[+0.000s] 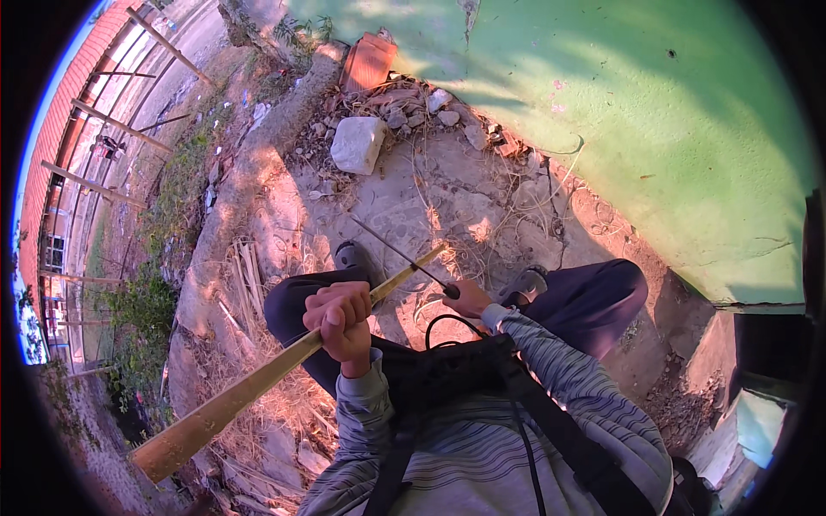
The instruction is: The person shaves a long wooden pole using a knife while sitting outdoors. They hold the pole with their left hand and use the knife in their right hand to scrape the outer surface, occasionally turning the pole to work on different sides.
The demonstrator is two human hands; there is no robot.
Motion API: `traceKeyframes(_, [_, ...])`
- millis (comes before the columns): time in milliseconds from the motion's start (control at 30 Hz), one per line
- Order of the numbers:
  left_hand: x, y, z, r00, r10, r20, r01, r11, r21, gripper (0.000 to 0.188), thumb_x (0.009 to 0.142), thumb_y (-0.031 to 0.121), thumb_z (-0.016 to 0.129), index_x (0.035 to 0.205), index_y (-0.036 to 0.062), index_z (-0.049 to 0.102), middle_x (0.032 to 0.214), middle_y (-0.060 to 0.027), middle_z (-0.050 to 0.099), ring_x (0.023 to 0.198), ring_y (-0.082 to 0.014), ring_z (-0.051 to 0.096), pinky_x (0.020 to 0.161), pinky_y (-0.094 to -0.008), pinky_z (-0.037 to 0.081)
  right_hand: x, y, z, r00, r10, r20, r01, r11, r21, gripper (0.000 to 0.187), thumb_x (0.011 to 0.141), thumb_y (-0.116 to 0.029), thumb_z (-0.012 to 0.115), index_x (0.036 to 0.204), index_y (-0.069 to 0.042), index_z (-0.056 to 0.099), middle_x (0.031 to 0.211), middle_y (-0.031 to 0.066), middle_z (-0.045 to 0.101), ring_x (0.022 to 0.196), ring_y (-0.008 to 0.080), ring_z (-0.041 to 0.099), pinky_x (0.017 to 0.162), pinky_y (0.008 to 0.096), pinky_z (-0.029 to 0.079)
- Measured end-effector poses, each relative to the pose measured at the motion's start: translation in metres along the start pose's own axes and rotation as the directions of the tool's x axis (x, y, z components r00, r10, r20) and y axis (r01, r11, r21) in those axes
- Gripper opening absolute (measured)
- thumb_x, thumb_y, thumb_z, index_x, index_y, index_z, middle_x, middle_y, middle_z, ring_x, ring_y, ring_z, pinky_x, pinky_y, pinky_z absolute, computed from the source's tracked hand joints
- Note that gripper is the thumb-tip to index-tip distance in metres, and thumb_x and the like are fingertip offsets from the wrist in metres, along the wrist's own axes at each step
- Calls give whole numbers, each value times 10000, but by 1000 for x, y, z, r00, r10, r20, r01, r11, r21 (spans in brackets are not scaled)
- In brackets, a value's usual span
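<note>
A long, flat strip of split bamboo or wood [245, 387] slants across in front of me, its wide end at the lower left and its narrow end between my knees. My left hand [339, 325] is closed in a fist around its middle. In my right hand [471, 299] is the dark handle of a knife [397, 251], gripped near the strip's narrow end. The knife's thin blade points up and left, crossing the strip close to that tip. Whether the edge is cutting into the strip I cannot tell.
Shavings [280, 387] and a bundle of thin strips [247, 273] lie on the ground to my left. Ahead are a pale stone block [359, 144], rubble and an orange brick piece [369, 62]. A green wall [654, 129] rises at the right. My bent knees flank the work.
</note>
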State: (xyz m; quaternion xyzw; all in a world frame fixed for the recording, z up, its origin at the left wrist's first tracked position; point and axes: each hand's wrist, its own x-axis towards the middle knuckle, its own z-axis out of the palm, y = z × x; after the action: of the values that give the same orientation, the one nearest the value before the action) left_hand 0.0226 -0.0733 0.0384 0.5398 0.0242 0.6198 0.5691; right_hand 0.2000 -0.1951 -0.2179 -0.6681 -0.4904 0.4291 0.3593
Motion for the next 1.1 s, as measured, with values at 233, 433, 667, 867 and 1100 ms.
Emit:
traceKeyframes(233, [-1, 0, -12, 996, 13, -91, -12, 1000, 3, 504, 956, 162, 464, 504, 98, 252, 438, 18, 236, 341, -106, 222, 364, -266, 187, -6, -23, 1, 958, -215, 187, 188, 970, 155, 377, 828, -340, 717, 797, 2, 562, 608, 82, 514, 565, 178, 379, 554, 385, 361])
traceKeyframes(433, [-3, 0, -13, 996, 14, -83, -13, 1000, 5, 503, 960, 157, 470, 508, 98, 256, 448, 23, 234, 344, -100, 222, 364, -265, 190, 3, 7, 12, 996, 87, -20, -88, 994, -64, 328, 786, -306, 737, 809, -2, 617, 617, 110, 539, 582, 165, 465, 588, 363, 413])
traceKeyframes(667, [-2, 4, -18, 999, 16, -48, -17, 1000, -17, 508, 961, 163, 481, 513, 100, 251, 447, 26, 230, 347, -95, 222, 366, -261, 187, 8, -14, 1, 966, 21, 259, -6, 998, -58, 330, 785, -327, 702, 850, -7, 656, 744, 161, 649, 650, 271, 589, 649, 409, 460])
traceKeyframes(867, [-5, 4, -23, 999, 9, -37, -9, 1000, -9, 509, 962, 173, 481, 514, 104, 249, 449, 26, 225, 351, -96, 216, 372, -260, 180, 11, 24, 8, 996, 77, 46, -75, 996, -57, 333, 781, -307, 727, 852, 10, 651, 694, 181, 619, 615, 254, 571, 632, 409, 452])
traceKeyframes(1100, [-6, 7, -28, 998, -5, -70, 4, 1000, -19, 478, 943, 157, 459, 519, 108, 243, 453, 30, 226, 363, -97, 209, 378, -263, 180, 4, 23, 18, 992, 86, 93, -75, 990, -118, 383, 799, -387, 711, 862, -12, 666, 758, 186, 653, 678, 315, 609, 676, 427, 477])
